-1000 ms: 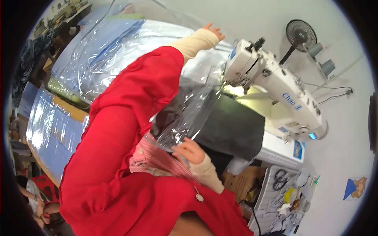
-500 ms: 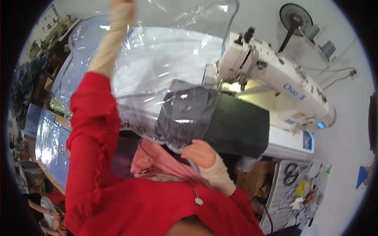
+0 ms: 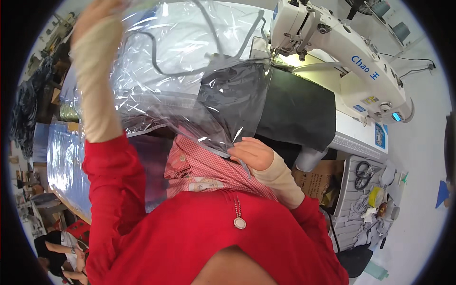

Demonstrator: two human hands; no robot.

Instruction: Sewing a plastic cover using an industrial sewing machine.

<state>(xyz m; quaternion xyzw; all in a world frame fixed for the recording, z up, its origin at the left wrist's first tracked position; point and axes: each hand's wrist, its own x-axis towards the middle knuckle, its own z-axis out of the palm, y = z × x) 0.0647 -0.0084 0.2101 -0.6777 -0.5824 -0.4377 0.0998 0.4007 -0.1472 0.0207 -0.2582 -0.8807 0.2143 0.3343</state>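
A large clear plastic sheet (image 3: 175, 40) with grey edging (image 3: 153, 52) lies crumpled over the table, its near part covering some of a black panel (image 3: 297, 111). My right hand (image 3: 251, 153) is closed on the sheet's near edge, fingers pressed together just in front of my lap. High on the left, my left hand (image 3: 97, 16) is stretched out at the sheet's far left part. Motion smears its fingers, so its grip cannot be made out. The black panel reaches up to the needle area of a white sewing machine (image 3: 332, 52), whose lamp is lit.
Black-handled scissors (image 3: 363, 175) lie in a grey tray (image 3: 349, 190) of scraps at the right. Beside my left arm are more clear sheets (image 3: 69, 164). Another person (image 3: 59, 249) is at the lower left. A fan (image 3: 361, 5) and thread cones (image 3: 401, 31) stand behind the machine.
My left hand has swung left and nearer, and the grey edging now loops across the sheet. My right hand stays on the near edge. The whole view has shifted slightly.
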